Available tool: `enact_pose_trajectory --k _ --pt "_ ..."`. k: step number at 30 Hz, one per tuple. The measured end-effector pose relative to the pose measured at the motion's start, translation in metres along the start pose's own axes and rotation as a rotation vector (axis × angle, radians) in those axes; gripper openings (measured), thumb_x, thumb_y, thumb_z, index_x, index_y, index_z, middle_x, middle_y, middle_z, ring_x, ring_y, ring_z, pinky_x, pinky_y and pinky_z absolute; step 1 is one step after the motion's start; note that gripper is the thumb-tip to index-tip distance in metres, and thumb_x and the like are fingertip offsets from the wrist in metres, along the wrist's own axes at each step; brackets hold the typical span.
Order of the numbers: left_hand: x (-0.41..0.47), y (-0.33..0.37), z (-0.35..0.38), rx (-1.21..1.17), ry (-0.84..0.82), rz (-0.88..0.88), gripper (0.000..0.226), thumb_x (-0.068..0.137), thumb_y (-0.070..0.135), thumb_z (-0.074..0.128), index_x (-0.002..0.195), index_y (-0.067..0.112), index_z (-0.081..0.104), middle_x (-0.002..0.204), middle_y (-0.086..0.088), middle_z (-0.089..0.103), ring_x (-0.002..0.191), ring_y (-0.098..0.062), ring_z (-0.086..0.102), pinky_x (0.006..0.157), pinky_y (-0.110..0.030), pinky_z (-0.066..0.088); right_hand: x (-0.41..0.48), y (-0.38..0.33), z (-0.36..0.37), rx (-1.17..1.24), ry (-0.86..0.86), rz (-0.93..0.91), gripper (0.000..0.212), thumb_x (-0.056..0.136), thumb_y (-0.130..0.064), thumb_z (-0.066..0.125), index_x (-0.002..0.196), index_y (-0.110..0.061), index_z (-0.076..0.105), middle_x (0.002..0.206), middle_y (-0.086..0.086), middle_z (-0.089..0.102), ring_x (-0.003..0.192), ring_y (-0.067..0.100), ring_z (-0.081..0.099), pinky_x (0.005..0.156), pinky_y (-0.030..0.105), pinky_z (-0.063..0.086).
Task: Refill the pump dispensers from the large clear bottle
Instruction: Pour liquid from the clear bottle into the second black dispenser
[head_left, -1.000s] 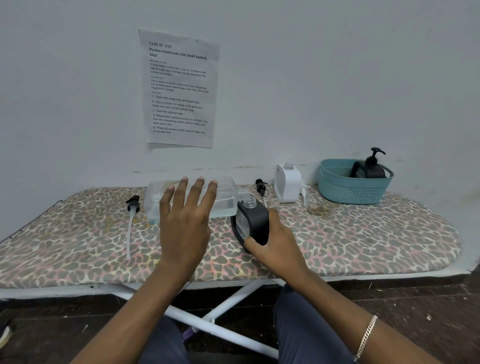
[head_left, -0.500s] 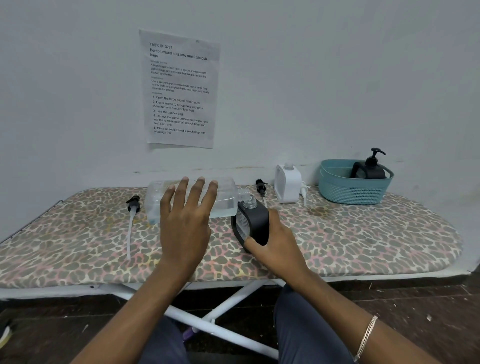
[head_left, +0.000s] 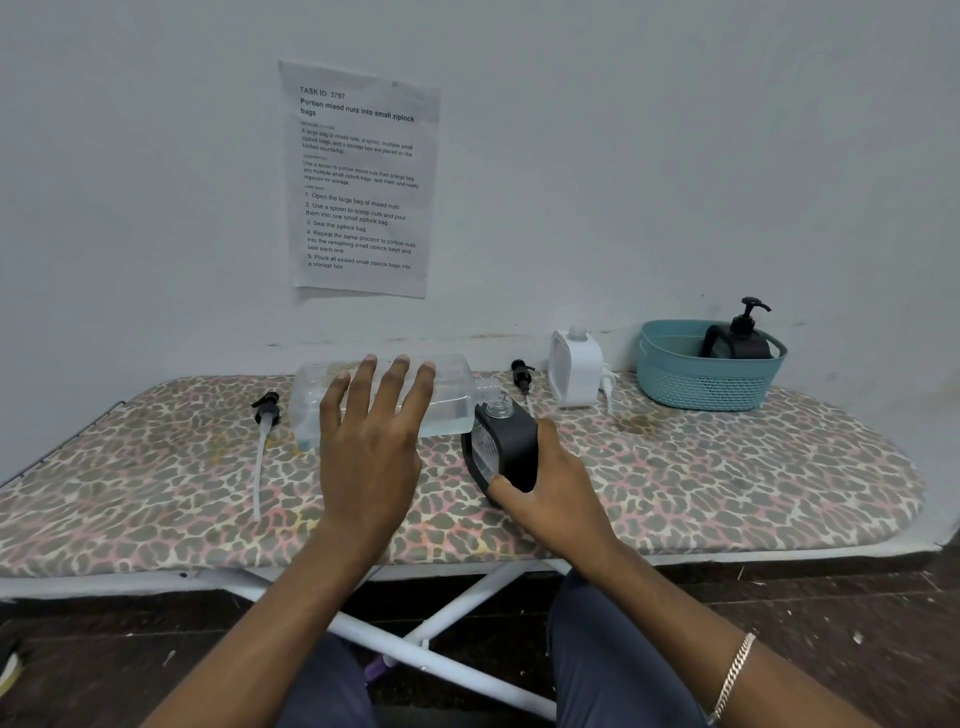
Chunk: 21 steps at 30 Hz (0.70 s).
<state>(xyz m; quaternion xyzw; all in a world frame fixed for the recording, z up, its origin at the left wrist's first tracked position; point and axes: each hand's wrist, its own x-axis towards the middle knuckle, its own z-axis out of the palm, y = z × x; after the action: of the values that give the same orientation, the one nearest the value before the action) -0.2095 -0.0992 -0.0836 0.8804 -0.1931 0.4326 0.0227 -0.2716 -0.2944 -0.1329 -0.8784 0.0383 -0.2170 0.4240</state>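
Large clear bottle (head_left: 452, 402) lies on its side under the left fingers, with liquid pooled along its lower wall. Its open neck points right, just beside the mouth of the black dispenser (head_left: 511, 452). Whether the bottle rests on the board or is lifted off it cannot be told.

The left hand (head_left: 371, 452) reaches forward palm down, its back to the camera. Four fingers (head_left: 400, 384) lie straight and slightly spread across the bottle's top wall, their tips at its far edge. The thumb is hidden, so a grip beneath cannot be confirmed.

The right hand (head_left: 556, 493) wraps the black dispenser from the near side, with the thumb (head_left: 506, 486) pressed on its front edge and the other fingers curled behind. The dispenser tilts left, its uncapped clear neck up beside the bottle's neck. A silver chain bracelet (head_left: 732, 675) circles the right wrist.

Left of the left fingers, a black pump head with a long white tube (head_left: 262, 447) lies on the leopard-print ironing board (head_left: 727, 467). Beyond the right fingers lies a second black pump head (head_left: 521, 374), then an upright white dispenser (head_left: 575, 369) with a white pump (head_left: 607, 387) lying beside it. Farther right, a teal basket (head_left: 701, 387) holds a capped black pump dispenser (head_left: 737, 338).

On the wall above the fingers, a printed sheet (head_left: 361, 179) reads "TASK ID: 3797", "Portion mixed nuts into small ziplock bags", "1. Open the large bag of mixed nuts" and "3. Seal the ziplock bag".
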Motion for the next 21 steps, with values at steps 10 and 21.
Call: enact_pose_trajectory --k 10,21 --pt "0.0000 -0.0001 0.0008 -0.005 0.011 0.003 0.076 0.075 -0.012 0.065 0.146 0.015 0.058 0.145 -0.012 0.061 0.141 -0.039 0.049 0.118 -0.054 0.029 -0.0005 0.0003 -0.0002 0.008 -0.005 0.008 0.053 0.083 -0.043 0.074 0.125 -0.035 0.042 0.100 -0.012 0.067 0.087 0.006 0.066 0.073 0.034 0.059" --pt "0.0003 -0.0004 0.0014 -0.003 0.012 0.004 0.077 0.075 -0.013 0.065 0.146 0.016 0.057 0.146 -0.011 0.061 0.142 -0.039 0.048 0.118 -0.054 0.029 -0.0004 0.0002 -0.0005 0.012 -0.008 0.004 0.051 0.083 -0.042 0.073 0.122 -0.037 0.041 0.098 -0.011 0.068 0.086 0.007 0.067 0.073 0.038 0.060"
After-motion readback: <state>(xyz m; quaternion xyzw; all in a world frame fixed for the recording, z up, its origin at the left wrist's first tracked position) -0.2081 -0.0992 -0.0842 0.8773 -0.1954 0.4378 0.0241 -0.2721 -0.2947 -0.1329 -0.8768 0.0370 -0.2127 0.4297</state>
